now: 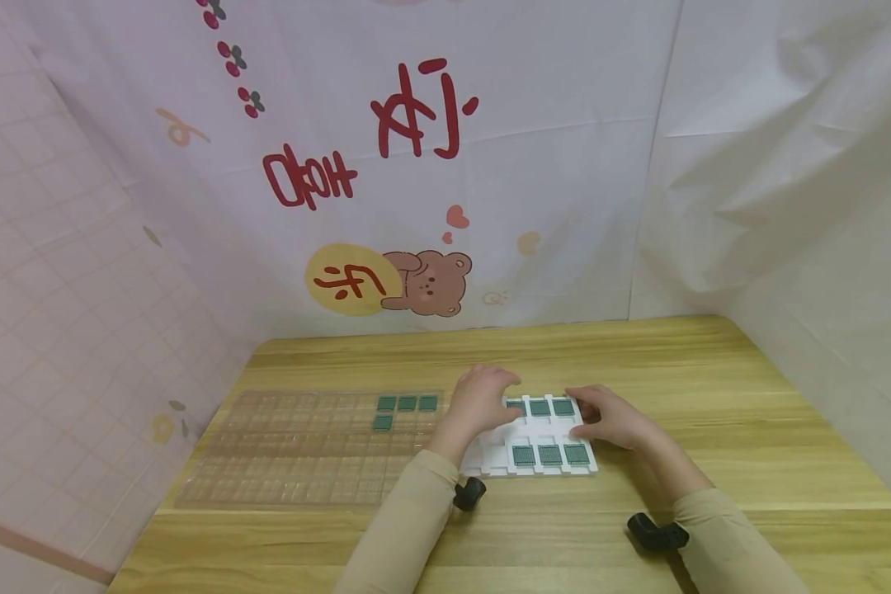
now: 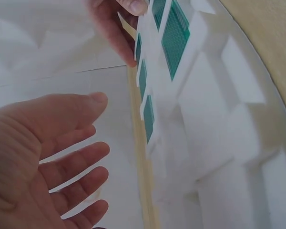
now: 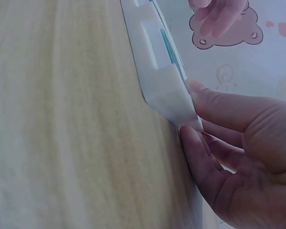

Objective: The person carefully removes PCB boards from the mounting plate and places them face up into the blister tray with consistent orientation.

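Observation:
A white tray (image 1: 542,431) with slots lies on the table, holding two rows of green square chips (image 1: 549,455). My left hand (image 1: 483,398) hovers over the tray's left part; in the left wrist view its fingers (image 2: 88,149) are spread and loosely bent, with nothing between them. At the tray's right end, my right hand (image 1: 610,417) grips the edge; in the right wrist view the thumb (image 3: 219,106) lies against one side and the fingers (image 3: 202,152) against the other. Part of the tray's far left is hidden behind my left hand and forearm.
Left of the white tray lies a clear plastic compartment tray (image 1: 289,445), with several green chips (image 1: 407,403) in its upper right cells. A wooden table (image 1: 535,536) carries both trays. A printed cloth (image 1: 564,165) hangs behind the table.

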`<state>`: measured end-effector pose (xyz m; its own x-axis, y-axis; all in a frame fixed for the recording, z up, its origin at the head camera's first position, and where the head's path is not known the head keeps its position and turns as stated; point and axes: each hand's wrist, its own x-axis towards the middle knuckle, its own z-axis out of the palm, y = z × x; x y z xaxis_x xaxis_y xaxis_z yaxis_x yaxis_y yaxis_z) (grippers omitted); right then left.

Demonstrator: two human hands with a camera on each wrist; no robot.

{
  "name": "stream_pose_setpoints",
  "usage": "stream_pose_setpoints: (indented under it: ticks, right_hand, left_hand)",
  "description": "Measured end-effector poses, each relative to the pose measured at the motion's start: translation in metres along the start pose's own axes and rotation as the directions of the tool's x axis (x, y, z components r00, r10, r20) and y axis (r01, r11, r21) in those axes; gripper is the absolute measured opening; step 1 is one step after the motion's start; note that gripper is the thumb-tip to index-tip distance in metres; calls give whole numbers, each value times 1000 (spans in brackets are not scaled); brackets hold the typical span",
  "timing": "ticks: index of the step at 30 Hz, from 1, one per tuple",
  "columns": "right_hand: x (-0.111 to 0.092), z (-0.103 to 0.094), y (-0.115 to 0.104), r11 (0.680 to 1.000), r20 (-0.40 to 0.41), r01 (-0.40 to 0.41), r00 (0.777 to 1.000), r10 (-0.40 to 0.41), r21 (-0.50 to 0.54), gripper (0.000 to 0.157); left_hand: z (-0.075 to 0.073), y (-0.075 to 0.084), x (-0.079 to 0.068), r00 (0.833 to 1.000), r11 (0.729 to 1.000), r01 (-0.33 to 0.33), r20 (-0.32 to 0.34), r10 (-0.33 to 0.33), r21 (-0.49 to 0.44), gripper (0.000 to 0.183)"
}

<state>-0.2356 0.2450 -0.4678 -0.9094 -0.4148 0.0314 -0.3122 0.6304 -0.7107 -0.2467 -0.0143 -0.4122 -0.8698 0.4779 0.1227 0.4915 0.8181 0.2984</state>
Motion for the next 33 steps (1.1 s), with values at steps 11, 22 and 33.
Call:
stream_pose_setpoints:
  ticks: [11, 22, 33]
  right_hand:
    - [1, 0, -1, 1000, -5, 2, 1000, -2, -8, 71]
    - [1, 0, -2, 1000, -10, 7, 1000, -7, -10, 71]
    - [1, 0, -1, 1000, -4, 0, 1000, 0, 3, 71]
  left_hand:
    - [16, -3, 8, 997, 998, 46, 65, -49, 46, 48]
    - [18, -3, 12, 998, 996, 3, 66, -9, 92, 41]
    - [26, 0, 16, 997, 989, -8, 79, -4, 146, 34]
